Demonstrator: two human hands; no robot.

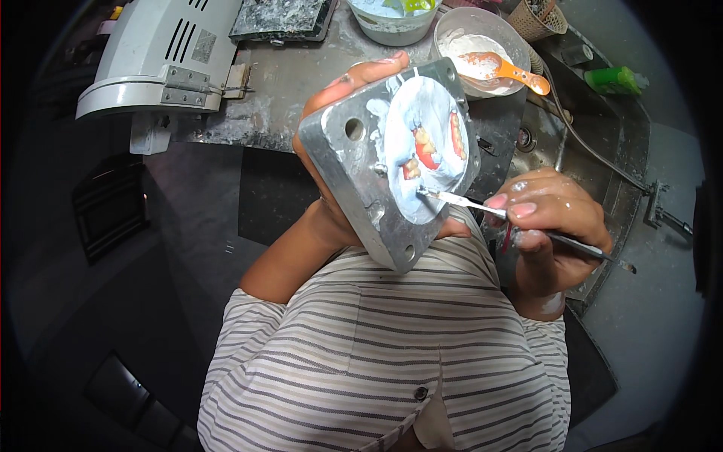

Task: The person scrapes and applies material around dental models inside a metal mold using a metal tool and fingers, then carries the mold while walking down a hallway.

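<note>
Firmly Gripped: Metal Flask [361, 169] and Slim Spatula [482, 206]

We have the flask tilted before our striped shirt [392, 324], our left hand [331, 92] clamped around it from behind. Pale paste [423, 211] fills its oval, with red and tooth-coloured pieces [425, 151] set in it. To the flask's right, our right hand [557, 211] pinches the spatula, fingers together, its tip at the paste. Beyond the flask, to its right, an orange scoop [520, 75] rests in a tub [444, 36] of white powder.

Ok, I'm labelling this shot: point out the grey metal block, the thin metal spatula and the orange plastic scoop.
Grey metal block [352, 175], head view, bare part of its face.
Thin metal spatula [484, 206], head view, shaft near the blade.
Orange plastic scoop [518, 74], head view, handle.
</note>
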